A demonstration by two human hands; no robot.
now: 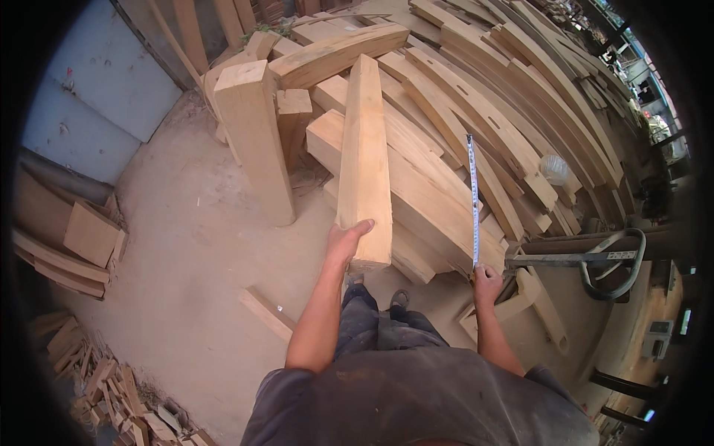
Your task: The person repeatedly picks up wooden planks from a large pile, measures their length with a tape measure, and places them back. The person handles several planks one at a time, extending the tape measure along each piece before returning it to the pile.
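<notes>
My left hand (348, 241) grips the near end of a thick square wooden beam (364, 156), its thumb lying over the top face. The beam slants away from me, its far part over the stacked timber. Out to the right, my right hand (487, 282) is closed at the lower end of an extended tape measure (474, 201). Its pale blade stands out straight, away from me, in front of the stacked timber (439, 197). The tape's case is mostly hidden in my fingers.
An upright wooden post (249, 134) stands left of the beam. Long curved planks (513, 111) fill the back right. Scrap wood (123, 394) lies lower left, and a short offcut (266, 312) is on the floor near my feet. A pallet jack's looped handle (613, 264) juts in at right.
</notes>
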